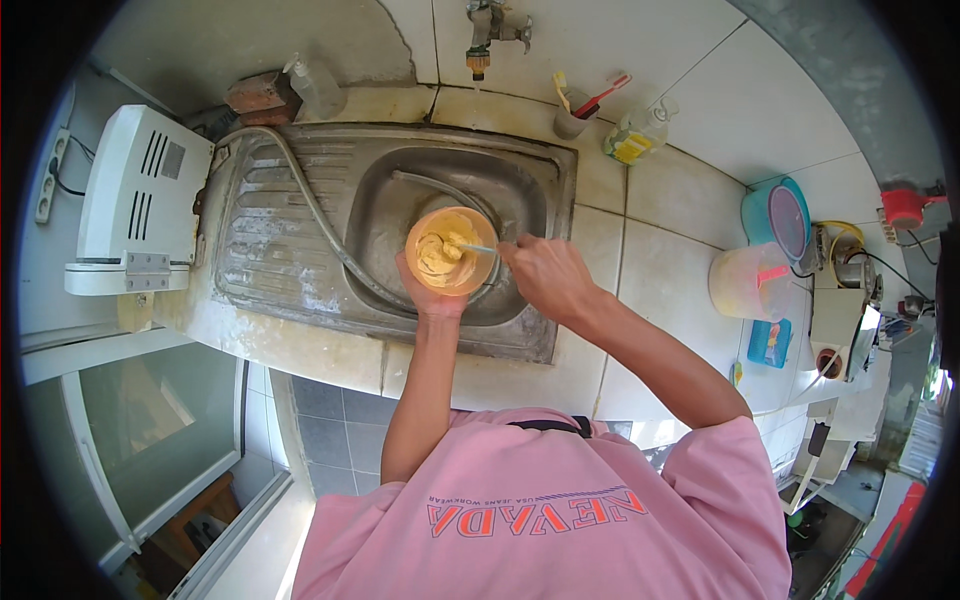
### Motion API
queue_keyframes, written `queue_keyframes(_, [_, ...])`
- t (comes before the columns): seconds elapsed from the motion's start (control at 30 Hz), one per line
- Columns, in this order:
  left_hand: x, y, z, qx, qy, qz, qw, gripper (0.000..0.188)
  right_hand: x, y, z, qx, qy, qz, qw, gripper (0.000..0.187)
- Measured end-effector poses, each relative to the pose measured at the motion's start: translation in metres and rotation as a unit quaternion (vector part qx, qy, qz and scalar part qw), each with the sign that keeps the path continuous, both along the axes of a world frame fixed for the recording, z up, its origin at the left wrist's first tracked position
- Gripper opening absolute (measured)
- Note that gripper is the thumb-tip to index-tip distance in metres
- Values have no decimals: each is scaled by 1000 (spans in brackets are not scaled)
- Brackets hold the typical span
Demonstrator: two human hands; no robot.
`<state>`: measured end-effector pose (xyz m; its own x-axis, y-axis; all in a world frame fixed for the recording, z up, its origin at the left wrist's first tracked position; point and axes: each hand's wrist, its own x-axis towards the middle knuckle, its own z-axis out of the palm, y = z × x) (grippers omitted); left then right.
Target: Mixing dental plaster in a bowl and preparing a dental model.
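Note:
An orange bowl (413,250) is held up over the sink basin by my left hand (436,295), whose fingers wrap its lower left side. Inside lies a thick, pale yellow paste (445,262) with swirled ridges. My right hand (548,278) is closed round the handle of a spoon-like utensil (484,249). Its light grey shaft slants over the bowl's right rim, and its far end is sunk in the paste, so its exact kind is hidden.
The steel sink (270,250) has a ribbed drainboard on the left. A grey hose (311,205) curves across it into the basin. Above are a tap (482,45), a brush cup (573,120) and a soap bottle (641,132). A translucent tub (735,285) stands right, a white appliance (140,200) left.

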<state>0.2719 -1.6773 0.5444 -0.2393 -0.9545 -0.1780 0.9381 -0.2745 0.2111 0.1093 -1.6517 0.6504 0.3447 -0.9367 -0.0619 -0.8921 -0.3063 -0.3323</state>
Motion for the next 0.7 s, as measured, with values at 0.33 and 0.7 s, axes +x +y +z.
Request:
queue_keyframes(0.33, [-8, 3, -11, 129, 50, -21, 990, 46, 8, -12, 13, -57, 16, 27, 998, 16])
queue_keyframes(0.7, [-5, 8, -10, 135, -3, -37, 990, 47, -6, 4, -3, -8, 46, 8, 999, 13])
